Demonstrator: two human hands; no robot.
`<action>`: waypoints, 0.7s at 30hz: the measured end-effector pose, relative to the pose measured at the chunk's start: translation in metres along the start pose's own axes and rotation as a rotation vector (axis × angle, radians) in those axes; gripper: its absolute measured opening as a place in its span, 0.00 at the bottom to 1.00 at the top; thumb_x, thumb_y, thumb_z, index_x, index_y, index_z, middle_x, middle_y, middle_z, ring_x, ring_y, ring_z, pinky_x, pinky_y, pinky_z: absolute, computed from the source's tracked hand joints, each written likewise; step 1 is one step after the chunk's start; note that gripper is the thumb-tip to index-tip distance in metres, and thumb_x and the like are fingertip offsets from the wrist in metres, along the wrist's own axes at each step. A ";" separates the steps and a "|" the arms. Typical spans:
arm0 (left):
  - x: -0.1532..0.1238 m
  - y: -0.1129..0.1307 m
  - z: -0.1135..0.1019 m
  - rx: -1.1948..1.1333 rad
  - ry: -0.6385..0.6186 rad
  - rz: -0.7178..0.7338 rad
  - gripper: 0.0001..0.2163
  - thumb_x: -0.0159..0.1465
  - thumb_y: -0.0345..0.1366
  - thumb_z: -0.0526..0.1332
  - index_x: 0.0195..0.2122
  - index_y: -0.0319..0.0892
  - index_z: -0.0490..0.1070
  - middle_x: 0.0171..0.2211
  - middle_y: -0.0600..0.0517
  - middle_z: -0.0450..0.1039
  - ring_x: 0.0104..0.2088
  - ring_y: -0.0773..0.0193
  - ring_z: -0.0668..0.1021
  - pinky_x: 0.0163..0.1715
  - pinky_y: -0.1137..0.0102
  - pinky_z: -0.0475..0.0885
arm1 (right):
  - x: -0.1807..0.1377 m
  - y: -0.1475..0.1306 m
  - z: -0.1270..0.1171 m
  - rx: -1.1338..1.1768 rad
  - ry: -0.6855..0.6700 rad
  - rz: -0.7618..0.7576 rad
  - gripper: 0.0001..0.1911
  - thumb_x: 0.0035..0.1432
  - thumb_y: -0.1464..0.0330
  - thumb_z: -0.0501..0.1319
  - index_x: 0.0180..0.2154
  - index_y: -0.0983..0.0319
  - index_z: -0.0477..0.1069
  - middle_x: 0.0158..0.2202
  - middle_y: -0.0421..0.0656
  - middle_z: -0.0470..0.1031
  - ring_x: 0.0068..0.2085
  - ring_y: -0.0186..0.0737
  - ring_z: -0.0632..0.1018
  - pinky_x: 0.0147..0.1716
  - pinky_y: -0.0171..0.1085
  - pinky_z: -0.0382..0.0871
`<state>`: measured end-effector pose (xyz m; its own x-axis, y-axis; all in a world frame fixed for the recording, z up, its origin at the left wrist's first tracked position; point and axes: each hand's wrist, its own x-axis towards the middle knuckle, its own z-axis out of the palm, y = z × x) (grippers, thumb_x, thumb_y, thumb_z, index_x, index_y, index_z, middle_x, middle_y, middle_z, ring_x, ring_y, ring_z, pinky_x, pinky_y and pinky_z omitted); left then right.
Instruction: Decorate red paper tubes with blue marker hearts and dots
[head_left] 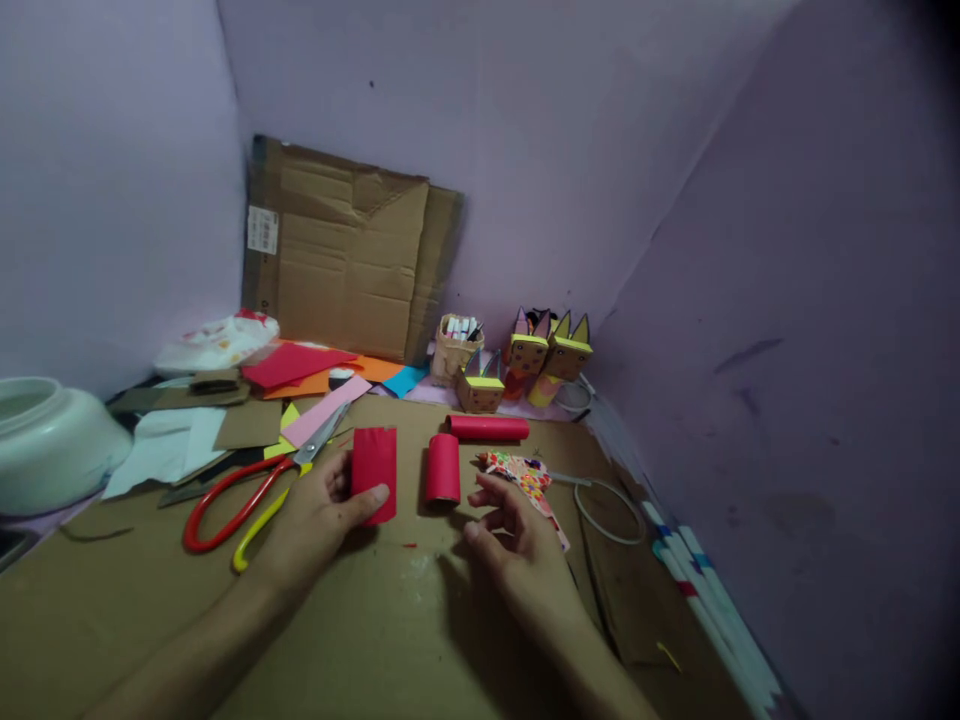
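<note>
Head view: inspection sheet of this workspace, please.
Surface: brown cardboard sheet, small scraps on it.
Job's things: red paper piece; upright red roll beside it; second red roll lying behind.
Clutter: red-handled scissors, coloured paper sheets, patterned paper piece, white bowl, cup of pens, eared paper figures.
Hands: left hand pinches the red paper piece; right hand open, holds nothing.
Cables: thin white loop, cord or wire, cannot tell.
Surroundings: lilac walls; flattened carton leaning in the corner.

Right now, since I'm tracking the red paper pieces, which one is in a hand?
The leftmost red piece, gripped by the left hand. The middle roll and the far crosswise roll lie free, touched by neither hand.
</note>
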<state>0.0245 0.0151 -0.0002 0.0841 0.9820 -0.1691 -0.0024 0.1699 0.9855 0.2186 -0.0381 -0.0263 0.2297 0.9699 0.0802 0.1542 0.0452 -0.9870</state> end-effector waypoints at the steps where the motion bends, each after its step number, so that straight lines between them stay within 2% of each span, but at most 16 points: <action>1: 0.007 0.002 -0.001 0.015 0.008 -0.016 0.30 0.48 0.41 0.68 0.52 0.39 0.65 0.47 0.41 0.76 0.46 0.50 0.78 0.40 0.63 0.75 | 0.001 0.001 -0.001 -0.024 0.011 0.000 0.23 0.45 0.72 0.62 0.47 0.60 0.70 0.38 0.44 0.74 0.29 0.35 0.73 0.29 0.36 0.72; 3: 0.023 0.005 -0.001 0.107 -0.011 -0.035 0.31 0.51 0.41 0.65 0.56 0.38 0.60 0.49 0.39 0.74 0.47 0.50 0.78 0.40 0.62 0.75 | 0.002 0.003 -0.001 -0.078 0.016 -0.016 0.22 0.45 0.73 0.61 0.46 0.60 0.71 0.38 0.44 0.74 0.29 0.35 0.73 0.30 0.36 0.72; 5: 0.038 0.009 0.000 0.324 -0.024 0.006 0.31 0.54 0.41 0.61 0.58 0.36 0.57 0.51 0.36 0.72 0.50 0.47 0.76 0.43 0.59 0.73 | 0.000 0.003 -0.001 -0.138 0.018 -0.043 0.21 0.45 0.75 0.61 0.44 0.60 0.73 0.35 0.42 0.74 0.30 0.36 0.74 0.32 0.37 0.71; 8: 0.051 0.016 0.000 0.846 0.021 0.146 0.28 0.58 0.43 0.57 0.58 0.36 0.60 0.53 0.34 0.69 0.53 0.42 0.72 0.48 0.53 0.68 | -0.002 0.003 0.000 -0.197 0.026 -0.030 0.17 0.44 0.77 0.60 0.38 0.59 0.77 0.28 0.41 0.73 0.30 0.39 0.74 0.31 0.37 0.69; 11: 0.047 0.024 0.004 1.203 0.070 0.329 0.20 0.61 0.43 0.53 0.51 0.40 0.67 0.50 0.37 0.70 0.52 0.40 0.71 0.46 0.53 0.67 | -0.002 0.000 0.000 -0.136 0.030 0.072 0.10 0.41 0.76 0.64 0.28 0.59 0.80 0.24 0.41 0.75 0.28 0.39 0.75 0.29 0.37 0.69; 13: 0.040 0.027 0.011 1.233 0.091 0.494 0.17 0.62 0.41 0.51 0.48 0.41 0.68 0.50 0.39 0.70 0.52 0.44 0.71 0.45 0.58 0.67 | -0.001 -0.004 -0.001 -0.080 0.046 0.122 0.07 0.39 0.75 0.67 0.23 0.58 0.80 0.23 0.41 0.76 0.26 0.39 0.75 0.28 0.36 0.69; 14: 0.036 0.028 0.016 1.197 0.047 0.501 0.17 0.63 0.41 0.50 0.49 0.41 0.67 0.48 0.40 0.72 0.48 0.47 0.73 0.43 0.60 0.68 | -0.001 -0.006 -0.002 -0.063 0.062 0.126 0.06 0.38 0.74 0.67 0.22 0.58 0.80 0.22 0.41 0.76 0.25 0.39 0.75 0.27 0.36 0.69; 16: 0.031 0.026 0.028 1.125 -0.150 0.379 0.18 0.62 0.43 0.52 0.51 0.41 0.66 0.38 0.43 0.76 0.37 0.51 0.78 0.35 0.63 0.69 | 0.000 -0.009 -0.003 -0.048 0.093 0.095 0.06 0.39 0.74 0.67 0.22 0.57 0.80 0.21 0.41 0.77 0.25 0.38 0.75 0.26 0.35 0.69; 18: 0.031 0.023 0.042 1.098 -0.283 0.285 0.21 0.62 0.44 0.51 0.54 0.40 0.63 0.34 0.42 0.76 0.33 0.48 0.78 0.31 0.62 0.67 | 0.001 -0.010 -0.004 -0.054 0.102 0.041 0.06 0.40 0.73 0.67 0.22 0.56 0.81 0.20 0.41 0.76 0.24 0.38 0.74 0.25 0.35 0.69; 21: 0.036 0.018 0.058 1.079 -0.243 0.268 0.28 0.59 0.47 0.55 0.58 0.37 0.59 0.38 0.36 0.76 0.38 0.40 0.78 0.35 0.57 0.67 | 0.001 -0.011 -0.004 -0.066 0.101 -0.022 0.06 0.43 0.72 0.65 0.24 0.57 0.81 0.20 0.40 0.77 0.24 0.37 0.75 0.25 0.34 0.69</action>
<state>0.0852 0.0487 0.0127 0.4014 0.9140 -0.0594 0.7995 -0.3180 0.5096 0.2214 -0.0384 -0.0148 0.3207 0.9397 0.1189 0.2221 0.0474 -0.9739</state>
